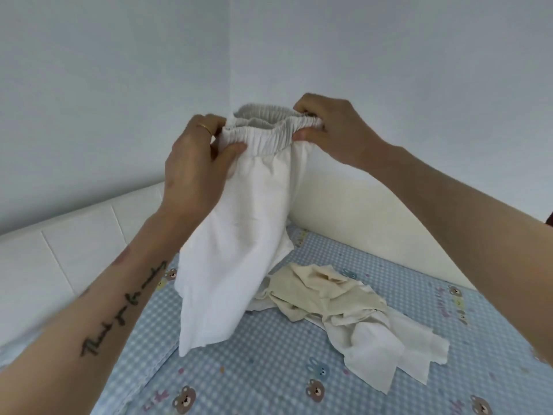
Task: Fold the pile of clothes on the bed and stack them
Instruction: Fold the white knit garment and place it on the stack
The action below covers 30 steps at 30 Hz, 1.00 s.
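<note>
A pair of white trousers (pixel 236 235) with an elastic waistband hangs in the air above the bed, its lower end touching the sheet. My left hand (pixel 194 163) pinches the left end of the waistband. At the right end of the same band, my right hand (pixel 329 130) grips the gathered fabric. On the bed to the right lies a crumpled pile of cream and white clothes (pixel 338 310), apart from both hands.
The bed has a blue checked sheet with bear prints (pixel 269 378). A white padded headboard (pixel 74 250) runs along the left, a cream side panel (pixel 374 220) along the back right. Pale blue walls meet in a corner behind.
</note>
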Tool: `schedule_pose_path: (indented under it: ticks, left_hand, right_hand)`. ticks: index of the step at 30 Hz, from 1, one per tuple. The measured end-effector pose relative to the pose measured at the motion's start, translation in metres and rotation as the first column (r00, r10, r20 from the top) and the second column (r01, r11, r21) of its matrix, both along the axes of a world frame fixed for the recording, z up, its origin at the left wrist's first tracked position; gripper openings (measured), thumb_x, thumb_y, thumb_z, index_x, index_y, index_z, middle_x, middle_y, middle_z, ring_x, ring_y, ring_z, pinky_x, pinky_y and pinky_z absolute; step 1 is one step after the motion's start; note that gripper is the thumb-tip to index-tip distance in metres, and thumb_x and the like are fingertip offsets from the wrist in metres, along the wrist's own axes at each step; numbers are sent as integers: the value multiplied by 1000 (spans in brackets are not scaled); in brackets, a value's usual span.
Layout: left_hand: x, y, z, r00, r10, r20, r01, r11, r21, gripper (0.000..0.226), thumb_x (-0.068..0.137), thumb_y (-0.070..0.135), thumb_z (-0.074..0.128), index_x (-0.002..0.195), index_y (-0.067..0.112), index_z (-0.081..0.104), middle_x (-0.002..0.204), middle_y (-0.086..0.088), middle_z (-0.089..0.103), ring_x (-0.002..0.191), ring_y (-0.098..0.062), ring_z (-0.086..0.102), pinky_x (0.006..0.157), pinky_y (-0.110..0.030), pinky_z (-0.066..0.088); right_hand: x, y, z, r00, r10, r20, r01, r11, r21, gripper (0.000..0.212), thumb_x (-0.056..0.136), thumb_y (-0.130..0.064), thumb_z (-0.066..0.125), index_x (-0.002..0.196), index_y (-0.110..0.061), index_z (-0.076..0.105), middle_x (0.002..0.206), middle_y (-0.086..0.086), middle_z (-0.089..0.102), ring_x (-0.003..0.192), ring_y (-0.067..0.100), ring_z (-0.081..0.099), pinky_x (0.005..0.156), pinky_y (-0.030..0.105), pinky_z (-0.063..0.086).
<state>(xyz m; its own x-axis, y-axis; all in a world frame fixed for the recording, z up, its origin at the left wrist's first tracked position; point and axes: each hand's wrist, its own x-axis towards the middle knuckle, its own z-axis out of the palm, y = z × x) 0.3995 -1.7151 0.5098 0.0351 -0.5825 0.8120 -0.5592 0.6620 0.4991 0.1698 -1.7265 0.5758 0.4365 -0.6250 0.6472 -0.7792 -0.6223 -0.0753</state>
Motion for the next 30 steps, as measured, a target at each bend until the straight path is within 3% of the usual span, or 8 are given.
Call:
schedule_pose_path:
  ticks: [3,7,10,13,19,24,27,30]
  left_hand:
    - [-19,18,-37,1000,-3,17,2,997,79,24,84,31,67,103,19,58,90,5,58,70,-15,51,69,-36,47]
    - [-46,46,-95,997,0,84,-16,982,189,19,81,36,69,89,26,55,66,14,46,63,-13,46,56,-28,31]
    - [-69,66,-136,994,-45,104,12,955,295,24,79,38,70,78,29,48,65,13,46,65,-13,47,53,-25,28]
    - [-95,90,-170,987,-90,136,36,934,355,26,77,36,73,76,28,48,72,18,45,72,-11,45,56,-15,27]
    - [-167,157,-242,935,-298,191,199,889,412,32,74,26,78,76,22,46,77,16,42,79,-13,42,64,-21,28]
    - [-248,228,-327,863,-474,176,330,792,514,29,73,14,78,79,11,50,87,4,48,79,-17,50,63,-23,42]
    - [-298,267,-379,809,-555,191,380,743,551,29,69,11,77,75,11,48,80,-1,52,73,-19,51,60,-26,42]
    - [-344,305,-438,729,-642,235,408,685,604,32,62,7,74,76,13,47,73,-4,54,68,-17,49,53,-27,44]
  right_hand:
    - [-20,19,-34,1000,-14,-13,16,991,132,22,82,-16,71,95,-2,58,83,2,55,73,11,46,65,12,32]
    - [-46,43,-84,997,-15,-75,35,959,281,17,82,-8,69,92,0,57,82,2,54,73,17,47,66,18,34]
    - [-70,62,-121,994,-14,-112,54,929,367,15,82,-5,67,90,1,56,83,7,56,74,23,49,69,30,36]
    - [-97,83,-156,991,-19,-132,75,900,430,14,79,1,66,87,4,55,81,11,55,72,25,48,67,30,34]
    - [-172,145,-237,984,-30,-174,118,845,522,9,83,-4,63,90,-6,57,87,3,58,76,17,52,68,28,39]
    - [-257,223,-334,972,-50,-231,182,781,597,8,92,-15,57,91,-7,56,91,2,59,83,19,54,71,33,44]
    - [-306,275,-402,957,-79,-278,254,693,674,6,94,-9,54,97,-7,58,100,3,61,90,21,55,78,35,44]
    - [-348,329,-472,929,-99,-357,341,608,717,20,91,-3,52,109,-9,59,115,4,60,101,23,56,86,37,44]
